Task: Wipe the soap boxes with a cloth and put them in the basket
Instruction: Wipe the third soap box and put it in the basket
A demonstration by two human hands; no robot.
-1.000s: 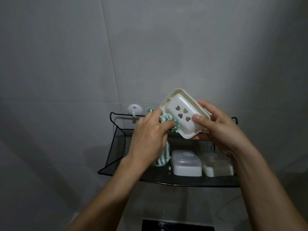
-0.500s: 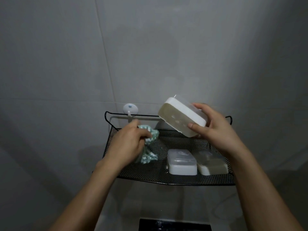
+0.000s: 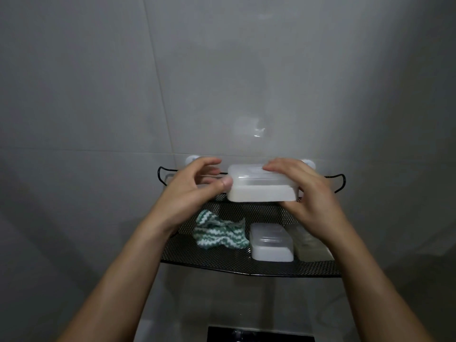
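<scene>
A person's right hand [image 3: 306, 193] grips a lidded soap box [image 3: 262, 183] above the wall-mounted mesh basket [image 3: 246, 267], left hand [image 3: 195, 187] pinching its end, while two boxes [image 3: 271, 243] and the set-down cloth [image 3: 219, 233] already lie inside, suggesting only placement remains.

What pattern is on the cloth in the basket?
Green and white zigzag stripes on the cloth, head view.

My single head-worn wide-angle view, facing a grey tiled wall [image 3: 98, 82] straight ahead, close to a black mesh basket [image 3: 222, 264] at arm's reach, low in frame
</scene>
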